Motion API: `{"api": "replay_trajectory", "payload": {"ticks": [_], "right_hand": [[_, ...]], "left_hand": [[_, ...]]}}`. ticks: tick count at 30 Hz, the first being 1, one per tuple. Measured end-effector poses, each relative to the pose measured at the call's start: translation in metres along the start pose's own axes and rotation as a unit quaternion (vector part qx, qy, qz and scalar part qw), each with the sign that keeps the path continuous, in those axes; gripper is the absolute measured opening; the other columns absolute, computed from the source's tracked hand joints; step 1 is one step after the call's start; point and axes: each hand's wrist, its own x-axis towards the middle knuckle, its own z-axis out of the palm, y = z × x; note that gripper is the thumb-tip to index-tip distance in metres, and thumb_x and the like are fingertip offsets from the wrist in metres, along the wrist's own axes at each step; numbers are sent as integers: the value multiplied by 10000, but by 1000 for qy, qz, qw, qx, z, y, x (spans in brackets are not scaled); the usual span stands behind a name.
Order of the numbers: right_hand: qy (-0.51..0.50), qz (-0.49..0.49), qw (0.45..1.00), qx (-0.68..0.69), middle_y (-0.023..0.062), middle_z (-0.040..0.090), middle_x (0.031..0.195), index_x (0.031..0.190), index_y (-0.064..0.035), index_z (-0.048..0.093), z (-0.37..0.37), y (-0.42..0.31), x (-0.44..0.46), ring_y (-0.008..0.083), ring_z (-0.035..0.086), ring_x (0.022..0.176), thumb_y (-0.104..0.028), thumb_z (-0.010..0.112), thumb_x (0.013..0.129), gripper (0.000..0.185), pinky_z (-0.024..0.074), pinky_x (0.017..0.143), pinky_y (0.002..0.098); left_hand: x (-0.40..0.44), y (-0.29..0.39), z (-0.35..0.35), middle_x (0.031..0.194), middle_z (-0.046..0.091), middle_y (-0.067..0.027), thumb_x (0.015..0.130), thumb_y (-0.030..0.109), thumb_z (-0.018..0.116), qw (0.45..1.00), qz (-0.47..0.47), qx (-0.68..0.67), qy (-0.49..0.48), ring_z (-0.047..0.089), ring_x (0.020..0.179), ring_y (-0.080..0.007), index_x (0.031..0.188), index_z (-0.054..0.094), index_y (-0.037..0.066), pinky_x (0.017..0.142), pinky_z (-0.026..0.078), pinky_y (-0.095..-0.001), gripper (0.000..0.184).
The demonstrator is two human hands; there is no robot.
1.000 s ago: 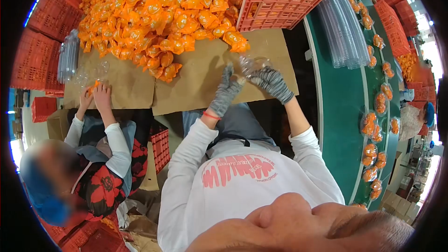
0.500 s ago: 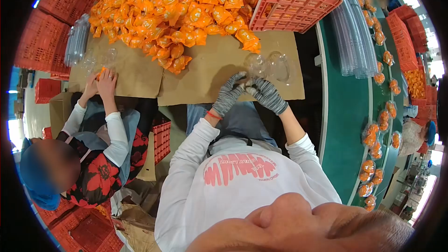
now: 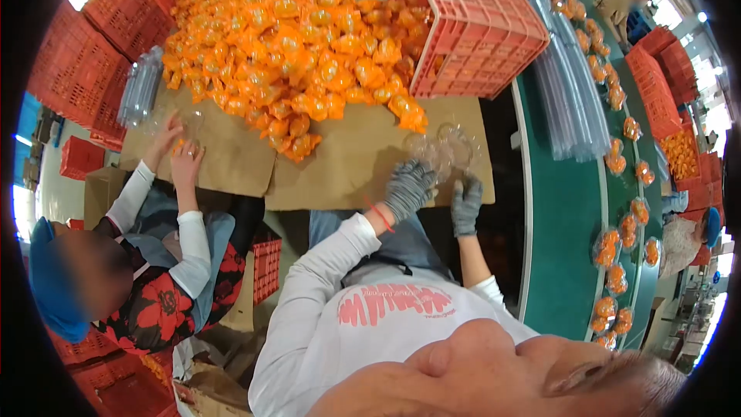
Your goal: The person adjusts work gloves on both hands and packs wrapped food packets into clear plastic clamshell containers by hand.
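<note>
A clear plastic clamshell tray [image 3: 457,148] lies unfolded on the brown cardboard work surface [image 3: 340,162], its rounded hollows facing up. My left hand [image 3: 410,190], in a grey knitted glove, is at its lower left edge, fingers slightly spread; whether they touch the plastic is hard to tell. Just right and below the tray is my right hand [image 3: 466,207], also gloved, with thumb and fingers apart and nothing visible in it. Above both hands rises a large pile of fruits in orange wrappers [image 3: 309,54].
A red crate [image 3: 482,27] lies tipped beside the pile. To the right, stacked clear trays [image 3: 567,96] rest on a green conveyor [image 3: 559,239], which also carries packed orange fruits [image 3: 607,247]. On the left sits a co-worker [image 3: 166,289], hands on the cardboard.
My hands were close together below the clear tray; they have moved apart, the right one rightward. The view has shifted, showing more beyond the pile. The co-worker's hands have separated.
</note>
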Motion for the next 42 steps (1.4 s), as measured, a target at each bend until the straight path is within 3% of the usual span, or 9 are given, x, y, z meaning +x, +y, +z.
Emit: {"api": "replay_trajectory", "payload": {"ticks": [5,10,19,22,25,29,33,39,42], "right_hand": [[-22,117,974,193,129,555,1056,1164,40,466,14,10,-6,188,528,987,-69,494,894,293,426,895,301],[-56,124,962,238,107,549,1075,1171,26,471,17,0,-5,156,521,942,-63,474,908,278,432,858,270],[-57,90,960,258,100,566,1051,1148,13,512,7,-18,-12,170,525,945,-115,446,927,264,427,866,278],[-57,74,963,253,132,579,1053,1139,19,516,9,-13,-13,209,545,968,-133,464,915,276,429,877,303],[-135,136,960,204,142,580,1062,1139,21,516,-8,-25,-9,207,553,976,-151,477,909,289,434,874,309],[-73,130,954,260,150,571,1091,1145,24,517,-2,-24,-16,217,536,1035,-131,495,896,294,414,910,305],[-50,221,847,480,127,557,1135,1224,19,451,32,5,-21,207,540,1020,-223,509,910,400,432,875,303],[-51,134,945,295,185,544,1128,1241,6,425,13,-9,-22,251,562,995,-260,492,916,425,440,861,315],[-102,180,932,298,205,552,1098,1218,-5,453,11,-12,-16,269,570,979,-260,473,923,390,446,847,318]], "left_hand": [[13,0,15,1023,598,-7,758,338,577,994,40,79,-59,495,1055,-222,976,648,210,919,362,-413,263],[15,8,-4,908,637,2,754,329,584,993,31,21,-109,554,943,-209,918,670,204,895,380,-391,223],[4,-5,5,891,640,-70,801,341,553,994,92,-63,-8,568,868,-258,907,671,120,805,428,-401,272],[7,12,-13,899,629,-93,826,287,533,994,100,3,-50,568,850,-272,897,654,79,797,429,-398,252],[8,22,-18,918,618,-92,820,225,526,990,128,-34,48,564,863,-274,922,632,74,798,428,-410,211],[7,12,4,1023,597,-126,856,178,498,974,199,41,101,526,1042,-303,1024,589,61,941,383,-423,224],[10,37,-4,983,598,-141,773,133,608,982,154,-21,104,562,957,-325,992,589,49,899,425,-426,235],[-1,30,4,977,599,-144,765,159,595,983,132,-71,108,569,903,-333,1022,581,49,836,460,-430,280],[10,58,-22,974,603,-140,770,168,597,967,155,-29,198,572,900,-335,1026,577,49,839,457,-431,282]]}}
